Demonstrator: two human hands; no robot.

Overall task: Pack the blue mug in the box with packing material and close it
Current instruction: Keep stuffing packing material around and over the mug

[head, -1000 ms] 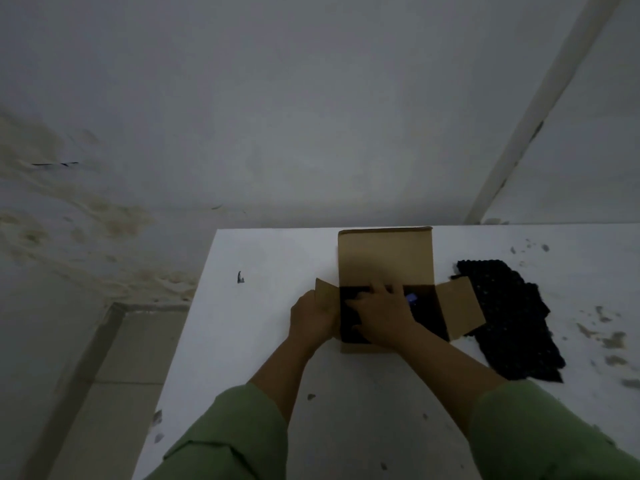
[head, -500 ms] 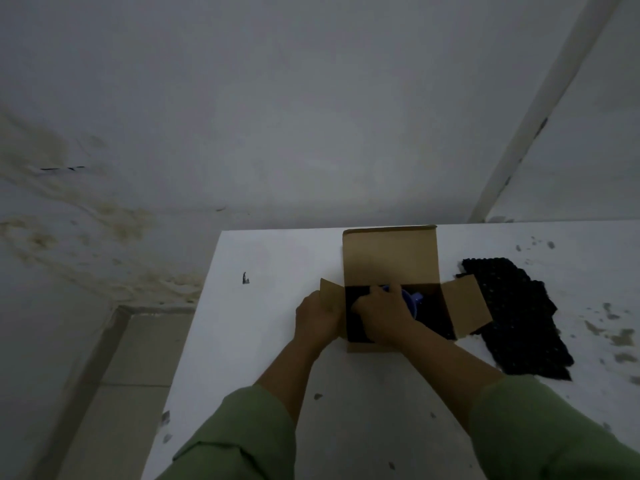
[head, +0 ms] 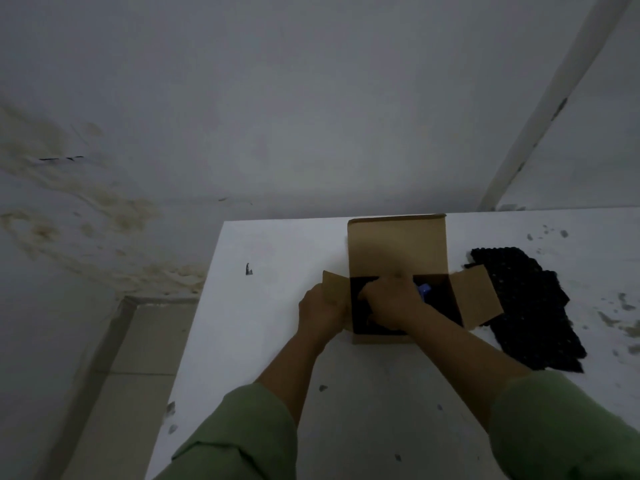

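An open cardboard box (head: pixel 396 247) stands on the white table (head: pixel 263 323), its back flap upright and its side flaps spread out. My right hand (head: pixel 391 301) reaches down inside the box, where black packing material (head: pixel 446 303) lines the dark interior. Just a small piece of the blue mug (head: pixel 424 290) shows beside that hand. What the fingers grip inside is hidden. My left hand (head: pixel 320 310) holds the box's left side flap (head: pixel 334 287).
A loose black sheet of packing material (head: pixel 530 306) lies on the table right of the box. The table's left edge drops to a tiled floor (head: pixel 121 375). A stained wall stands close behind. Small dark specks dot the tabletop.
My right hand has pushed slightly deeper into the box and covers more of the blue mug than half a second ago. My left hand stays on the left flap.
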